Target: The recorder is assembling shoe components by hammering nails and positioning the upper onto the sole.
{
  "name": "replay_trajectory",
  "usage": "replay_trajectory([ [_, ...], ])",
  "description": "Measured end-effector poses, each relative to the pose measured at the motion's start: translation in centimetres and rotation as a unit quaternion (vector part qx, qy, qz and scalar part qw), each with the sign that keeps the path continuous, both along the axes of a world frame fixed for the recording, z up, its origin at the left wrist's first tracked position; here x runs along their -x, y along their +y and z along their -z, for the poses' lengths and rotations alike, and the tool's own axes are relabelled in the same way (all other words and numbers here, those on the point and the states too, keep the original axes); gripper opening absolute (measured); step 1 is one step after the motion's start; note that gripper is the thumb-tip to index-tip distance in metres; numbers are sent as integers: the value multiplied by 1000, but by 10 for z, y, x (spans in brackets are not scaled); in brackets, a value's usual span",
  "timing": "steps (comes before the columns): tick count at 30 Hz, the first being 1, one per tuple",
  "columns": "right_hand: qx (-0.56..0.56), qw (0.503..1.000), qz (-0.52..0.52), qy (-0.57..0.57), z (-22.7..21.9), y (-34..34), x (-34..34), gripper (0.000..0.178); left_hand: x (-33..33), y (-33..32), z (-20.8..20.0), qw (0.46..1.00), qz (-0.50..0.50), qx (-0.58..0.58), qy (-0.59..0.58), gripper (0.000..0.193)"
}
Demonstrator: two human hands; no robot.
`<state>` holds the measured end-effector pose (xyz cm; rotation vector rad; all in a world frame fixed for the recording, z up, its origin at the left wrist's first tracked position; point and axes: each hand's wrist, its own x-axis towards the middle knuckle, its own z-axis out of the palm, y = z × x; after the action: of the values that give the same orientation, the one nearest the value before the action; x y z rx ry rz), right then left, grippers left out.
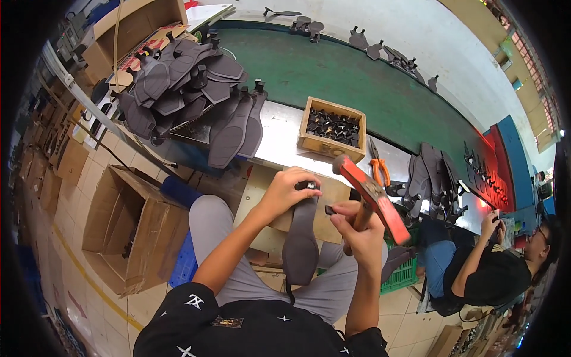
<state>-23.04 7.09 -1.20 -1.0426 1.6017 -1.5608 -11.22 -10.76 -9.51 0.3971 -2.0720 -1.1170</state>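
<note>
A dark grey shoe sole (301, 253) with a heel lies lengthwise between my knees, its wide end toward me. My left hand (284, 195) is closed around its heel end, where a small light spot shows on the black heel. My right hand (364, 239) grips a hammer (376, 199) with a red-painted head, raised and tilted beside the sole. Between the thumb and forefinger of that same hand is a small black heel tip (330, 210), apart from the sole. Just beyond my hands, a wooden box (326, 146) holds many similar black pieces.
Orange-handled pliers (379, 168) lie right of the box. Heeled soles (178, 80) are piled at left, more (425, 172) at right. Behind runs a green conveyor belt (279, 56). A cardboard box (151, 250) stands at my left; another person (493, 268) sits at right beyond a green crate (399, 276).
</note>
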Motion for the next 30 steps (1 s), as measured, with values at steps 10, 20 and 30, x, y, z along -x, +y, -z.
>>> replay_trajectory([
  [10, 29, 987, -65, 144, 42, -55, 23, 22, -18, 14, 8, 997, -35, -61, -29, 31],
  [20, 29, 937, -68, 342, 20, -44, 15, 21, -20, 15, -1, 989, -26, -127, -72, 26],
  [30, -27, 979, 50, 196, -12, 21, -29, 28, -21, 18, -9, 964, 43, -264, -3, 24],
])
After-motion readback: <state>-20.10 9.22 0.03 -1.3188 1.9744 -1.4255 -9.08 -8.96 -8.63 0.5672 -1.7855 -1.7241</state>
